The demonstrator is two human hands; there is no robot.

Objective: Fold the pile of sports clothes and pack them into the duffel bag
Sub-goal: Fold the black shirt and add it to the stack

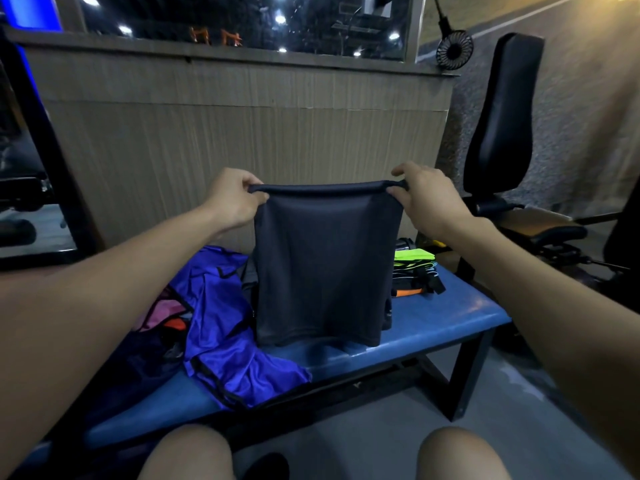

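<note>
So there's this long blue padded bench (450, 327) with a black frame, running from the near left off toward the far right, and a person sitting in front of it with both knees showing at the bottom. Beyond the bench's right end there's a black gym seat (502, 126) with a tall upright back pad.

Biggest thing on the bench is a shiny blue garment (221, 344) — it's crumpled over the left half, spilling toward the near edge, with black trim along its seams. Further left are some pink and orange bits of clothing (169, 315), partly buried, can't tell what they are.

Held up above the middle of the bench is the dark grey garment (322, 268). It hangs straight down, long axis vertical, top edge rolled over and stretched level between the two hands, bottom hem just reaching the bench's surface. The left hand (232, 199) pinches the top left corner, fingers curled round the rolled edge. The right hand (422, 195) grips the top right corner the same way, thumb underneath.

At the far edge on the right sits a small stack of neon yellow, black and orange stuff (415, 271) — folded, by the look of it. A little black clip fan (454, 50) hangs on the wall ledge, top right.
</note>
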